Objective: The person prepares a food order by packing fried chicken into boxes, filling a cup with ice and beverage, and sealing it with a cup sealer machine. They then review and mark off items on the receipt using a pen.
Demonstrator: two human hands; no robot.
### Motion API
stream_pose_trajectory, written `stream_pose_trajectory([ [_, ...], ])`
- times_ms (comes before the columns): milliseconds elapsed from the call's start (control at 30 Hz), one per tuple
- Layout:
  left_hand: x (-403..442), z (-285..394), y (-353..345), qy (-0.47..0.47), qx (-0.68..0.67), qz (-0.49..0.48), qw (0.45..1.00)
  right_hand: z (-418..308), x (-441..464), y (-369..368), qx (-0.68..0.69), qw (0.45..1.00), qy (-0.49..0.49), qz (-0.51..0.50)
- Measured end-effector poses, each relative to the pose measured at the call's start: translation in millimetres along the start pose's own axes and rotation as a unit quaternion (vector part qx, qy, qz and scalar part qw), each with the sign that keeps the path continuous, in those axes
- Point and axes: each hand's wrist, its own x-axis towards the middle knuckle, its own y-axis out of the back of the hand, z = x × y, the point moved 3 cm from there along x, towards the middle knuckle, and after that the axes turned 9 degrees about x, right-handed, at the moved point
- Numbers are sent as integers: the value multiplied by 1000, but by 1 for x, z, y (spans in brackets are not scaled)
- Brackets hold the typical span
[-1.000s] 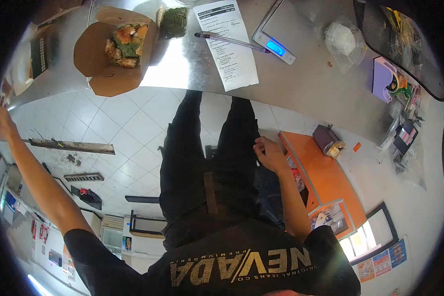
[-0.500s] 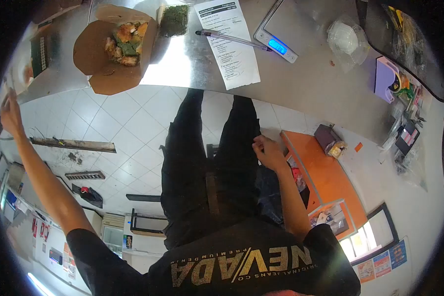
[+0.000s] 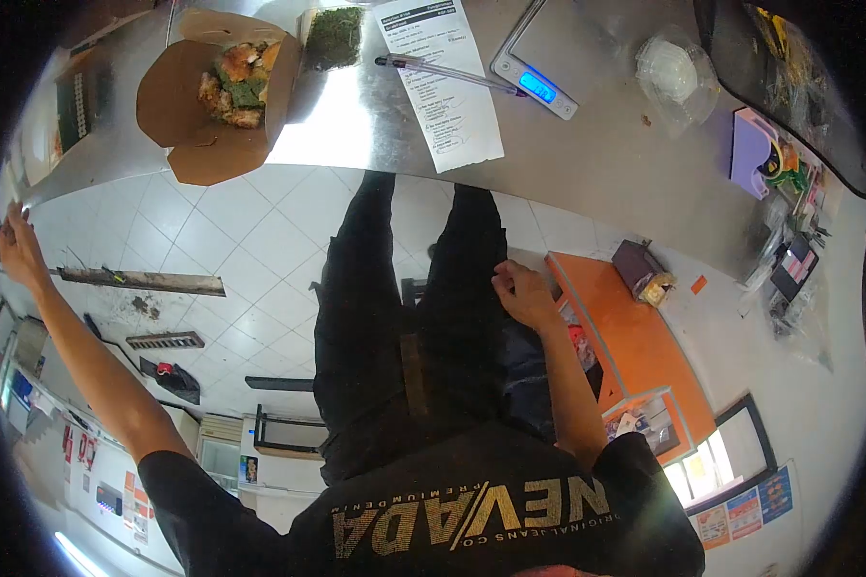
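Observation:
My left hand is stretched out at the far left by the end of the steel counter. Its fingers are extended and partly apart, and no held object shows. Hanging beside my right thigh, my right hand has loosely bent fingers with nothing visible in them. On the counter, an open brown cardboard food box contains browned fried pieces with green leaf flakes. Beside it lies a tub of dark green flakes. A printed order slip has a pen lying across it.
A digital scale with a lit blue display stands right of the slip. Further right are a clear plastic container, a purple holder and plastic bags. An orange cabinet stands behind my right arm.
My left hand has come down slightly, away from the blurred items at the counter's left end, and its fingers show more clearly. My right hand has hardly moved.

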Motion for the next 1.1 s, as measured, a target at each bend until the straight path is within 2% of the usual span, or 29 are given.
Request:
stream_pose_trajectory([
  [200, -22, 0, 18, 47, -77, -14, 996, -3, 0, 5, 30, 999, -41, 2],
  [233, -34, -1, 21, 64, -90, -18, 994, -5, -3, 9, 27, 999, -22, 5],
  [267, -43, -34, 19, 32, -129, -26, 991, -7, -7, 15, 24, 1000, -5, 17],
  [300, -69, -19, 26, 54, 5, 1, 999, -10, -14, 27, 22, 999, 10, 38],
  [400, -150, -76, -15, 130, -263, 13, 956, -29, -38, 90, 44, 999, -8, -12],
  [433, -200, -19, -18, 187, -33, -16, 982, -32, -45, 123, 138, 990, 1, -41],
  [467, -233, -44, -50, 217, -10, -107, 970, -34, -59, 158, 230, 970, 20, -77],
  [500, -275, -30, -71, 160, 74, -135, 975, -35, -76, 193, 317, 940, 46, -119],
  [567, -366, 30, -102, 29, 222, -185, 957, -46, -115, 290, 316, 938, 107, -91],
  [600, -406, 56, -114, -16, 257, -215, 942, -46, -133, 339, 295, 947, 126, -30],
  [633, -439, 83, -115, -37, 179, -224, 957, -47, -147, 392, 273, 951, 142, 29],
  [667, -467, 88, -133, -3, 174, -302, 937, -40, -156, 449, 259, 945, 182, 84],
  [700, -498, 147, -120, 6, 187, -297, 936, -23, -153, 501, 280, 925, 204, 157],
  [733, -515, 154, -130, 126, 39, -438, 889, -8, -150, 555, 249, 919, 168, 254],
  [767, -529, 181, -127, 191, -10, -513, 837, 16, -134, 614, 187, 899, 252, 306],
  [800, -546, 198, -124, 335, -1, -519, 786, 54, -108, 674, 189, 883, 261, 341],
  [833, -557, 202, -125, 274, -33, -561, 780, 73, -93, 727, 145, 876, 205, 411],
  [867, -566, 218, -125, 214, -71, -596, 771, 95, -67, 774, 138, 862, 211, 440],
  [900, -562, 228, -116, 242, -52, -612, 751, 120, -39, 822, 129, 848, 216, 465],
  [933, -559, 235, -109, 301, -10, -592, 748, 145, -5, 864, 47, 833, 210, 510],
  [967, -552, 239, -101, 359, -37, -584, 728, 161, 23, 890, -38, 812, 203, 546],
  [1000, -545, 244, -93, 417, -66, -572, 704, 163, 44, 901, -76, 828, 166, 530],
  [1067, -534, 255, -74, 347, 17, -561, 751, 159, 81, 919, -159, 851, 97, 491],
  [1100, -532, 261, -63, 351, 34, -512, 783, 180, 117, 931, -194, 844, 85, 493],
])
